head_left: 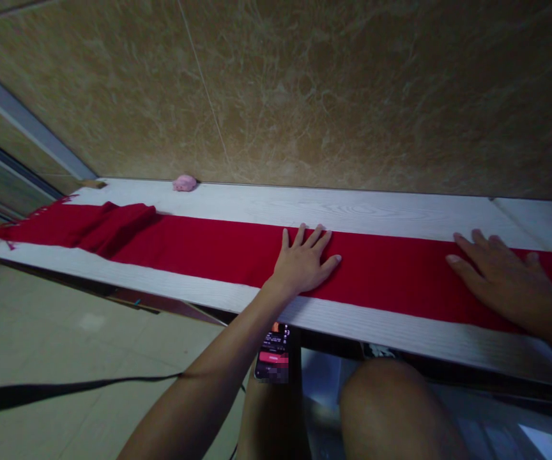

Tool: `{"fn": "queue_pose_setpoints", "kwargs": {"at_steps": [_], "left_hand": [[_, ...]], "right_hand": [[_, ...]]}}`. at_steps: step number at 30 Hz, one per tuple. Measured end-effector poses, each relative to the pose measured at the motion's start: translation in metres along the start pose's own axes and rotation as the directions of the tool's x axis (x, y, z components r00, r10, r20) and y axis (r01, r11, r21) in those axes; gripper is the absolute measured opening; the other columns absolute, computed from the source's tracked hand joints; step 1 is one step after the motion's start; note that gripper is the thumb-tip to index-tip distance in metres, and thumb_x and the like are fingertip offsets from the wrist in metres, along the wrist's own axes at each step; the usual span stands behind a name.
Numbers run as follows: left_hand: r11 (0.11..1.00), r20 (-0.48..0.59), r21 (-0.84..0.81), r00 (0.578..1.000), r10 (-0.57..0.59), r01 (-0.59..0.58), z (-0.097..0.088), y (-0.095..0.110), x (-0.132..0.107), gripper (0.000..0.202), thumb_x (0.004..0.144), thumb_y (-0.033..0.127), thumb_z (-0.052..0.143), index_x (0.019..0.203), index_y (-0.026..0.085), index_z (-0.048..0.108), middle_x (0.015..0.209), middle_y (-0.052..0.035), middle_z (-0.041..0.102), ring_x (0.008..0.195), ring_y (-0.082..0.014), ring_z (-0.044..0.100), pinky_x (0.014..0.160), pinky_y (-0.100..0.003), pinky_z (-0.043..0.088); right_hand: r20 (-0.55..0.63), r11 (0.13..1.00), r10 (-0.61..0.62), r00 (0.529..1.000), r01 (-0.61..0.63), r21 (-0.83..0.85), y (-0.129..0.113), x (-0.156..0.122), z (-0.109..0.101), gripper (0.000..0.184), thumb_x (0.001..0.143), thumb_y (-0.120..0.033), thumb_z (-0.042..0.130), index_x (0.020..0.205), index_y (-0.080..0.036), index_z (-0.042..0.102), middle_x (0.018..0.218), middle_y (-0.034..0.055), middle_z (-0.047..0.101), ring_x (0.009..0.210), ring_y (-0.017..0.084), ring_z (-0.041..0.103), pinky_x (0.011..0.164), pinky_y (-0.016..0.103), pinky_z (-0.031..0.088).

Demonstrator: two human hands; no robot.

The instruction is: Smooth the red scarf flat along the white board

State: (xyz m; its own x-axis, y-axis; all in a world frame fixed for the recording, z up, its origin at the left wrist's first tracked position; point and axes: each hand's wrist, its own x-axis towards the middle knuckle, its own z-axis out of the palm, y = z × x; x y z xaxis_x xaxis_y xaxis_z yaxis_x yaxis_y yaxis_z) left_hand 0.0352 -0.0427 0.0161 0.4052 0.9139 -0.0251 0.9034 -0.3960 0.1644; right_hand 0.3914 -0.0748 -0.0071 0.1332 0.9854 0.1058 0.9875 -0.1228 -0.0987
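Note:
A long red scarf with fringe at its far left end lies along the white wood-grain tabletop. Its middle stretch is flat, while folds bunch up toward the left. My left hand rests palm down on the middle of the scarf, fingers spread. Farther right, my right hand also lies on the red cloth with its fingers extended and apart. Neither hand grips anything. The scarf's right end runs out of view beyond my right hand.
A small pink object sits at the back edge against the marbled wall. Below the table's front edge, a lit phone rests on my leg. A black strap crosses at lower left, above the tiled floor.

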Motion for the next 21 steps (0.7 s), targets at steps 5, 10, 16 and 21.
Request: {"fn": "queue_pose_setpoints", "kwargs": {"at_steps": [5,10,16,21], "left_hand": [[1.0,0.015,0.013,1.0,-0.012,0.012,-0.001,0.0,0.0,0.076,0.114,0.067,0.028,0.178,0.028,0.03,0.186,0.001,0.021,0.174,-0.0366,0.012,0.14,-0.067,0.01],[1.0,-0.004,0.009,1.0,-0.006,0.006,0.001,-0.001,0.001,0.076,0.114,0.067,0.028,0.178,0.028,0.031,0.185,0.0006,0.022,0.174,-0.0365,0.013,0.14,-0.067,0.01],[1.0,-0.008,-0.013,1.0,-0.006,0.005,0.002,-0.002,0.001,0.074,0.113,0.067,0.029,0.177,0.03,0.033,0.185,0.0016,0.023,0.174,-0.0362,0.013,0.14,-0.068,0.01],[1.0,-0.006,-0.017,1.0,-0.008,0.008,0.003,-0.003,0.002,0.074,0.113,0.067,0.03,0.177,0.03,0.033,0.185,0.0005,0.024,0.174,-0.0364,0.013,0.139,-0.068,0.01]], "right_hand": [[-0.017,0.971,-0.233,0.972,0.233,0.059,-0.067,0.002,0.003,0.082,0.111,-0.063,0.017,0.171,-0.017,0.047,0.182,0.0169,0.034,0.169,0.039,0.025,0.132,0.068,0.028],[0.038,0.96,-0.281,0.959,0.28,0.028,-0.08,0.009,0.02,0.079,0.108,-0.064,0.025,0.173,-0.023,0.045,0.181,0.0116,0.036,0.168,0.039,0.029,0.132,0.07,0.028],[0.065,0.975,-0.224,0.972,0.224,0.013,-0.033,0.006,0.018,0.08,0.108,-0.063,0.022,0.174,-0.023,0.043,0.181,0.0109,0.037,0.169,0.036,0.028,0.134,0.065,0.026],[0.081,0.994,-0.113,0.99,0.114,-0.004,0.005,0.006,0.013,0.085,0.107,-0.062,0.014,0.172,-0.015,0.043,0.181,0.0161,0.035,0.169,0.036,0.027,0.135,0.066,0.022]]}}
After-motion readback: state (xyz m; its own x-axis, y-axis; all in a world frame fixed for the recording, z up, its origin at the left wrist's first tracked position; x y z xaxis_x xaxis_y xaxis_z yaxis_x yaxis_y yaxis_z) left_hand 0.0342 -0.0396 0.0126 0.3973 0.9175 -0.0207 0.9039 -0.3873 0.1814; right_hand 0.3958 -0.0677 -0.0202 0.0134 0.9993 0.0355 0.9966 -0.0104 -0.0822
